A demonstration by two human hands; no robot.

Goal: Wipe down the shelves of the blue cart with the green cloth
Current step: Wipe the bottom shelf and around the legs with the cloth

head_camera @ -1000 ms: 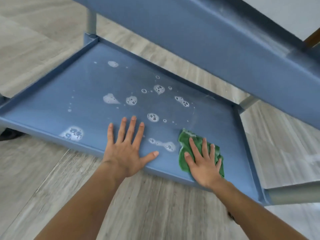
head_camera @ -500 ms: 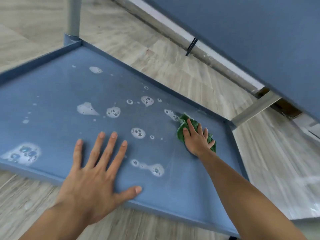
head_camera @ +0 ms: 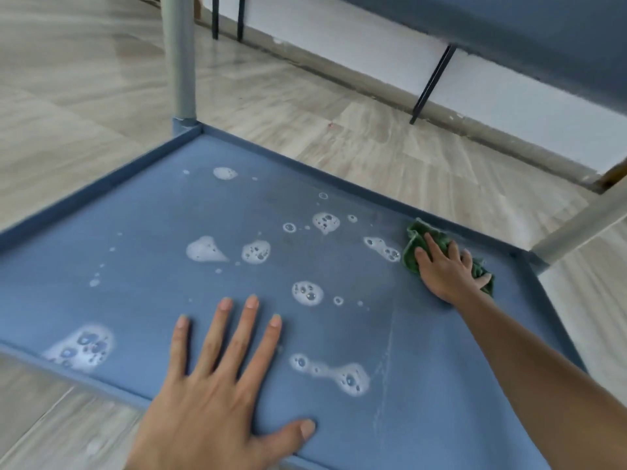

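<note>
At far corner of the shelf (head_camera: 142, 239), I'm pressing green cloth (head_camera: 412, 253) under a flat open right grip (head_camera: 444, 273), splayed left grip (head_camera: 213, 395) steadying it.

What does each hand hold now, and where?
Nothing is gripped. The right hand presses flat on top of the green cloth; the left hand rests flat on the shelf.

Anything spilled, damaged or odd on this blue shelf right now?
White soapy foam patches dot the blue plastic cart shelf, unwiped; likely cleaner, not a spill. Faint pale streaks run near the front right. Nothing looks broken.
</note>
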